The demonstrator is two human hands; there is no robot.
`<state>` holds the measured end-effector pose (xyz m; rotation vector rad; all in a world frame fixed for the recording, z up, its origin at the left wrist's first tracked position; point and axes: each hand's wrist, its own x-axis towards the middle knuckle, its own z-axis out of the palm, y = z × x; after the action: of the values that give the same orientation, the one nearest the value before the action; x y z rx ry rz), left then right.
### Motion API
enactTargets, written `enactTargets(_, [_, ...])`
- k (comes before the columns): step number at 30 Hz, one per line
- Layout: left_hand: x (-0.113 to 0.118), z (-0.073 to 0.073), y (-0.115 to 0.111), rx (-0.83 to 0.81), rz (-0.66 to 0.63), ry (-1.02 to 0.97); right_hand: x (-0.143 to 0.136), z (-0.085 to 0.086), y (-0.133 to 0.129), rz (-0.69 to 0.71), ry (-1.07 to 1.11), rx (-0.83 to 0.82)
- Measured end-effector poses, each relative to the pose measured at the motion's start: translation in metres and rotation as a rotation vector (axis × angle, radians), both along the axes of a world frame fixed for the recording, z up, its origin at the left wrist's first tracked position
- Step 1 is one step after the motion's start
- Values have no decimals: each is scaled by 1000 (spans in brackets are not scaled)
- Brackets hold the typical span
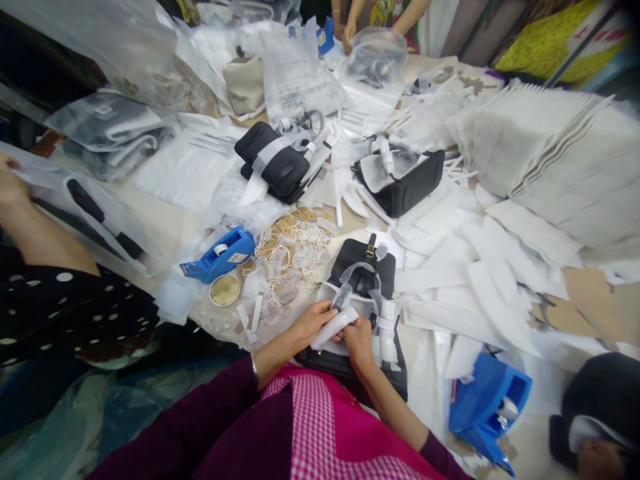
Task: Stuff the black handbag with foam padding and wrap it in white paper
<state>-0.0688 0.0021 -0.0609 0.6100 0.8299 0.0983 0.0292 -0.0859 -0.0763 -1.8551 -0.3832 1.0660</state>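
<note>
In front of me a black handbag (359, 267) lies with its flap thrown back and its pale lining showing. Clear wrap covers its handle (344, 280), and white foam is rolled around a part (387, 330) on its right side. My left hand (316, 321) grips a rolled piece of white foam (334, 327) over the bag's near edge. Closed at the other end of this roll is my right hand (356, 337), its fingertips partly hidden beneath the foam. Whatever lies inside the roll cannot be seen.
Blue tape dispensers (223, 255) (493, 400) stand left and right. String tags (295, 247) lie beside a round tin (225, 291). Two more black bags (275, 160) (413, 183) sit farther back. Foam strips (465, 287) cover the right side. Co-workers' hands (347, 33) (13, 187) work nearby.
</note>
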Motion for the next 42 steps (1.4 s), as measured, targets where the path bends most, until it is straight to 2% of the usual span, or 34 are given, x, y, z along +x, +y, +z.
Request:
enactTargets(3, [6, 1, -5, 23, 32, 20, 3, -2, -3, 20, -17, -17])
enactTargets(7, [6, -3, -7, 64, 71, 5, 13, 14, -12, 22, -144, -47])
enactTargets(11, [3, -14, -7, 177, 85, 16, 14, 34, -20, -52, 80, -58])
enactTargets(14, [1, -18, -8, 255, 74, 26, 8, 39, -16, -69, 153, -79])
enactTargets(17, [-4, -15, -6, 285, 45, 34, 1, 38, -9, -66, 121, -62])
enactTargets(21, [-19, -2, 1, 294, -47, 24, -1, 40, -4, -57, 122, 26])
enactTargets(27, [-31, 6, 5, 392, -83, -2, 2, 42, 0, 52, 0, 64])
enactTargets(32, [-32, 0, 3, 188, -122, -97, 5, 41, 10, 87, 7, 55])
enactTargets(39, [-34, -9, -4, 129, -70, -140, 14, 28, 9, 185, -26, -21])
enactTargets(41, [-33, -13, -10, 127, -46, -109, 20, 26, 8, 248, -134, -71])
enactTargets(42, [-32, -17, -13, 129, -32, -92, 22, 27, 11, 285, -264, -79])
